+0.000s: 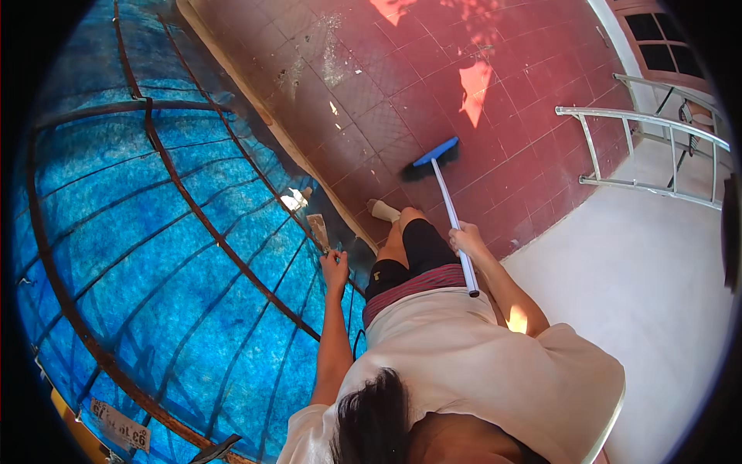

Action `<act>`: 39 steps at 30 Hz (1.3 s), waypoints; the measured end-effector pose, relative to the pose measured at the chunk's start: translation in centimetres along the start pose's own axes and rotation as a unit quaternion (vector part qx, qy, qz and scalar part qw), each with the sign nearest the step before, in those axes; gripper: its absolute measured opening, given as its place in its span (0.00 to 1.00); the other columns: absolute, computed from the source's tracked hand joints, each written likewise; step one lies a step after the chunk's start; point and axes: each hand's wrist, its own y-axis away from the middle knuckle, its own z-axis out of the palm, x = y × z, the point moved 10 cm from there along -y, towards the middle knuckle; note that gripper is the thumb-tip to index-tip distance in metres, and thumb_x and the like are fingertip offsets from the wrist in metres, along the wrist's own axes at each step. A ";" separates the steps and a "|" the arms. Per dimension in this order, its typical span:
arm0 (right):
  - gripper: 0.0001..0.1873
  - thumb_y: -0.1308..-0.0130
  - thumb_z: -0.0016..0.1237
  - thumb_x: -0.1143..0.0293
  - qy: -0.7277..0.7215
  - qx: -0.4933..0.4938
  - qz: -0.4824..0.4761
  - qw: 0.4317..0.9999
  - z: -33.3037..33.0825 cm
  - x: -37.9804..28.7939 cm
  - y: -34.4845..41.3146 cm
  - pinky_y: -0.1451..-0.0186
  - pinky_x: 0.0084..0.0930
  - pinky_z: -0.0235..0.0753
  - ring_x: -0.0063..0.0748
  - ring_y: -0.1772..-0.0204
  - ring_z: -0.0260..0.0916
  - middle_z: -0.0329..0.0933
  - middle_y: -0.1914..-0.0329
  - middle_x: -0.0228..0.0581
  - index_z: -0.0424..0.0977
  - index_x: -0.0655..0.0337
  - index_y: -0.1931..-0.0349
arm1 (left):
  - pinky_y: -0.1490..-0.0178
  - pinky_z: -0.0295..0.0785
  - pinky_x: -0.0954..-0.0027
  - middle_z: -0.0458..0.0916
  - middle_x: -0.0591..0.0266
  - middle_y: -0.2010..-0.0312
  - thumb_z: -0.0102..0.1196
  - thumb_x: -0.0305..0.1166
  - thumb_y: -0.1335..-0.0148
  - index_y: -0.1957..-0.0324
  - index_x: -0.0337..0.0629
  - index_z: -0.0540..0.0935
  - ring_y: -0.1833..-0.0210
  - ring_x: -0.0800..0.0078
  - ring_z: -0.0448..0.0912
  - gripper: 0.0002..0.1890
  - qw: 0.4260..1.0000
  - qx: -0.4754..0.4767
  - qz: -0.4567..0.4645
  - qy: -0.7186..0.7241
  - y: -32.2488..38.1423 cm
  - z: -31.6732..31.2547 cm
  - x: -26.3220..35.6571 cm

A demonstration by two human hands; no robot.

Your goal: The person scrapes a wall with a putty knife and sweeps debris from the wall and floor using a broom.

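My right hand grips the pale handle of a push broom. The broom's blue head is at floor level, with dark bristles or shadow beneath it. The capped end of the handle reaches my waist. My left hand is raised at the fence, fingers bent, right below a small flat brownish piece. Whether the fingers hold that piece or only touch near it, I cannot tell. Rusty metal bars of the fence run in front of blue sheeting.
Reddish floor tiles carry pale stains and scattered bits of debris. A raised edge runs along the fence side. To the right, a metal ladder stands near a white wall, with sandals on it. A white scrap sits at the fence.
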 end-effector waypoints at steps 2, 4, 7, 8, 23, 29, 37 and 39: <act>0.10 0.44 0.35 0.76 0.016 -0.028 -0.052 0.998 3.3 -4.3 -0.4 0.88 0.18 0.56 0.17 0.89 0.53 0.57 0.89 0.27 0.67 0.64 0.61 | 0.62 0.64 0.62 0.64 0.50 0.66 0.53 0.39 0.46 0.73 0.39 0.72 0.69 0.58 0.68 0.13 1.000 -0.001 0.003 -0.017 0.2 0.1 -0.3; 0.19 0.43 0.35 0.76 0.052 -0.040 -0.105 0.992 5.5 -6.6 -4.6 0.88 0.19 0.56 0.17 0.89 0.54 0.57 0.89 0.27 0.65 0.64 0.50 | 0.62 0.64 0.62 0.64 0.51 0.66 0.53 0.39 0.46 0.73 0.39 0.72 0.69 0.57 0.68 0.13 0.999 -0.006 0.007 -0.036 0.2 0.4 0.5; 0.23 0.41 0.37 0.74 0.047 -0.062 -0.168 0.983 9.6 -13.0 -10.6 0.86 0.20 0.58 0.19 0.87 0.56 0.61 0.86 0.29 0.61 0.61 0.43 | 0.62 0.64 0.63 0.64 0.51 0.66 0.53 0.39 0.46 0.73 0.39 0.72 0.70 0.58 0.68 0.12 0.997 -0.005 0.054 -0.050 -0.6 0.3 3.5; 0.23 0.41 0.37 0.73 0.064 -0.074 -0.175 0.980 10.4 -14.8 -13.2 0.86 0.21 0.59 0.20 0.86 0.56 0.61 0.86 0.29 0.60 0.61 0.42 | 0.62 0.64 0.63 0.64 0.51 0.66 0.53 0.39 0.46 0.73 0.39 0.72 0.70 0.58 0.68 0.12 0.997 -0.011 0.058 -0.056 -1.2 0.3 4.8; 0.37 0.49 0.41 0.77 0.461 0.229 -0.029 0.857 -25.9 -2.8 4.2 0.74 0.38 0.70 0.44 0.77 0.73 0.72 0.83 0.46 0.47 0.55 0.36 | 0.60 0.63 0.65 0.64 0.54 0.69 0.54 0.38 0.47 0.72 0.39 0.74 0.70 0.61 0.67 0.12 0.991 -0.053 0.029 -0.121 -11.2 4.5 19.5; 0.37 0.51 0.48 0.72 0.418 0.334 0.237 0.811 -36.9 6.4 -4.1 0.63 0.41 0.74 0.47 0.64 0.75 0.76 0.69 0.47 0.49 0.61 0.38 | 0.65 0.66 0.67 0.63 0.57 0.69 0.54 0.38 0.46 0.70 0.39 0.74 0.73 0.68 0.68 0.12 0.970 -0.116 0.114 -0.180 -14.1 9.0 30.0; 0.09 0.59 0.46 0.72 0.045 0.390 0.277 0.877 -43.6 6.2 -16.5 0.71 0.37 0.74 0.45 0.73 0.76 0.75 0.79 0.54 0.75 0.68 0.78 | 0.70 0.66 0.65 0.63 0.54 0.67 0.54 0.39 0.45 0.69 0.39 0.74 0.76 0.68 0.69 0.12 0.951 -0.146 0.163 -0.219 -16.0 9.8 36.2; 0.09 0.59 0.45 0.72 0.043 0.314 0.195 0.928 -37.9 3.7 -15.8 0.73 0.38 0.73 0.45 0.76 0.75 0.73 0.83 0.54 0.73 0.69 0.77 | 0.70 0.66 0.65 0.62 0.54 0.66 0.54 0.39 0.45 0.70 0.39 0.73 0.76 0.69 0.69 0.12 0.944 -0.125 0.146 -0.268 -16.6 8.9 34.9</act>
